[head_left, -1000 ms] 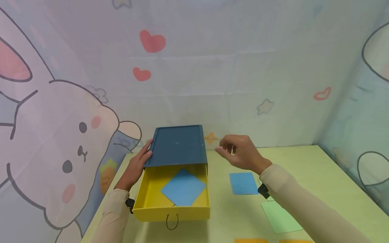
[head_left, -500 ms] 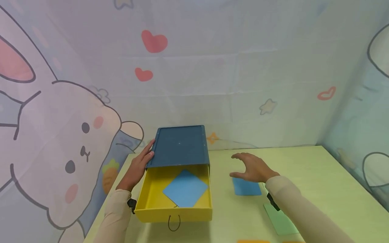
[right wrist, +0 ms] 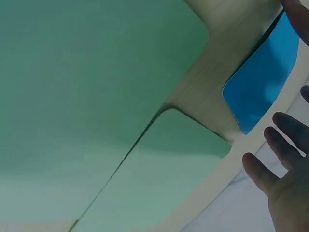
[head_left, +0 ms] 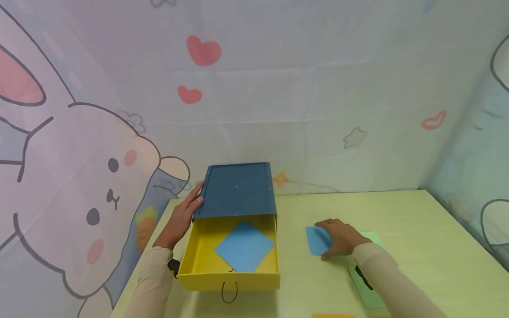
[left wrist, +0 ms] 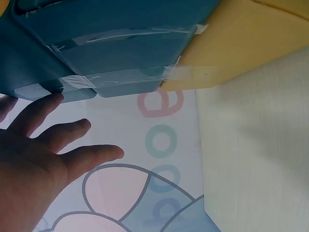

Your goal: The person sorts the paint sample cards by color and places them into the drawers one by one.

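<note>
A dark blue box cover [head_left: 237, 190] stands on the table with its yellow drawer [head_left: 228, 281] pulled out at the front. My left hand [head_left: 180, 221] rests its extended fingers along the cover's left side. In the drawer, turned cornerwise, lies a light blue square card [head_left: 244, 247]. To the right of the box, my right hand [head_left: 343, 238] reaches over another blue card [head_left: 316, 241] on the table. Its fingers and thumb are spread around the card, and the hand hides the card's right part. The right wrist view shows those fingers [right wrist: 282, 145] apart, with the thumb close to the blue card's edge.
Two green cards [head_left: 366, 289] lie under and beside the right forearm. Orange cards [head_left: 333, 316] show at the bottom edge of the head view. A black cord loop [head_left: 229, 293] hangs from the drawer front. A printed cloth wall [head_left: 254, 88] closes off the back.
My right hand has opened from a loose curl, moved right and lowered onto the table by the blue card. The left hand stays on the box cover.
</note>
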### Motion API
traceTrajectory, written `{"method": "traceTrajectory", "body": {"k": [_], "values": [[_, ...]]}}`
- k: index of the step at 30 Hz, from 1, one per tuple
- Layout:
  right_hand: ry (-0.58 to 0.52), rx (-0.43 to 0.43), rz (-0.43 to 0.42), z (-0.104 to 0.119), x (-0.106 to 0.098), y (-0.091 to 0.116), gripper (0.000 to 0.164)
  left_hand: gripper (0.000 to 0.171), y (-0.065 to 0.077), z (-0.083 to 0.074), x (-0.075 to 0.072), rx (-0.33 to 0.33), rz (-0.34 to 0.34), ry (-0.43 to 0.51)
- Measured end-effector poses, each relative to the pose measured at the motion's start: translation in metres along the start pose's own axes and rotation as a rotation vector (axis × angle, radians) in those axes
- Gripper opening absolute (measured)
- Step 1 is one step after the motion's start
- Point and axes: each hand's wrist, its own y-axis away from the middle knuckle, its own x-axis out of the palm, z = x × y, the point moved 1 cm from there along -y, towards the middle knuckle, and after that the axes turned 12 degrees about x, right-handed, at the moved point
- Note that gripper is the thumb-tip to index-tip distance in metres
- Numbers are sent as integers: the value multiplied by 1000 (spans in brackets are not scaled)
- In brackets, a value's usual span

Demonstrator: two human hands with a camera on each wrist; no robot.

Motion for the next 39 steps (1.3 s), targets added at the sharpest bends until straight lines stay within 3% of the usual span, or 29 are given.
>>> {"method": "traceTrajectory", "body": {"k": [9,13,22,33,39], "values": [[-55,60,54,-10,13,5,97,54,3,0,8,-11,16,11],[-35,21,43,-7,10,3,94,54,3,0,7,4,6,-1],[48,-82,4,4,0,2,67,54,3,0,3,0,0,-7],[100,-197,-179,39,-53,8,55,54,2,2,1,0,-7,-10],[145,-250,-217,60,-83,19,56,54,1,0,0,2,-3,-17]]}}
